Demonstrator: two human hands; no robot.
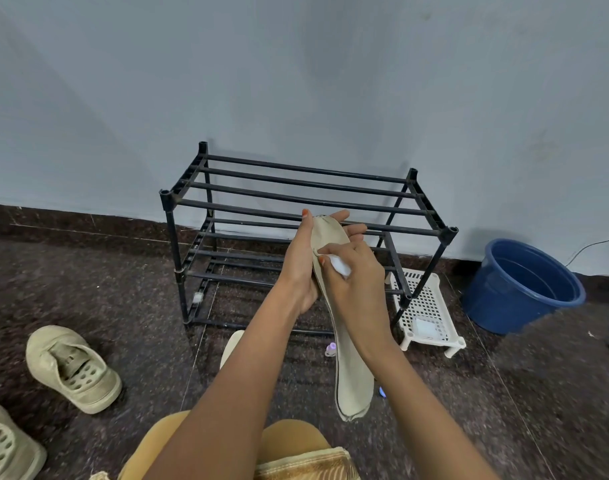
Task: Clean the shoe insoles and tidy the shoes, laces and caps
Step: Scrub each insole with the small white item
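Insole in left hand, under wipe in right hand

The dark floor bears a rack by the wall, a white stand and blue tub right of it, a shoe and second shoe at left, an insole in front.

No text, label, brand, number or sign can be read on anything in this view.
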